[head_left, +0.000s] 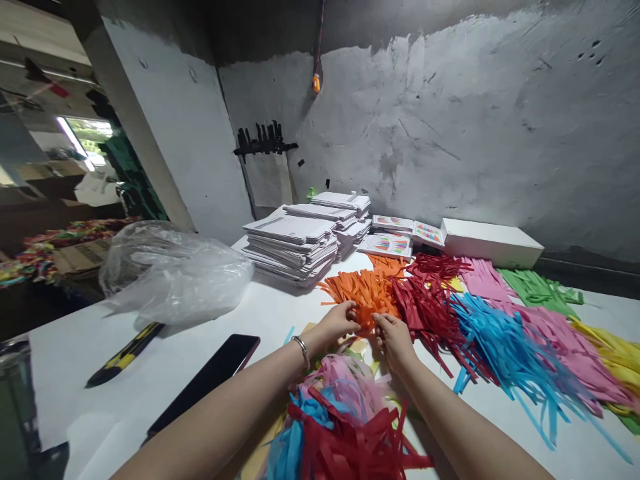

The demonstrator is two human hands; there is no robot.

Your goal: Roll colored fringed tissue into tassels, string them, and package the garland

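Note:
My left hand (343,320) and my right hand (393,339) meet at the near end of a pile of orange paper tassels (357,288). Fingers of both hands pinch the orange tassel between them. A silver bracelet (301,351) circles my left wrist. Below my hands, close to me, lies a mixed bunch of fringed tassels (350,433) in red, blue and pink. Dark red tassels (425,303) lie just right of the orange pile, then blue tassels (505,343) and pink tassels (555,350).
Stacks of flat white boxes (293,230) stand at the back, beside printed boxes (385,245) and a long white box (490,241). At left are a clear plastic bag (185,273), a yellow-black cutter knife (125,355) and a dark phone (210,377). Green (537,290) and yellow tassels (610,353) lie right.

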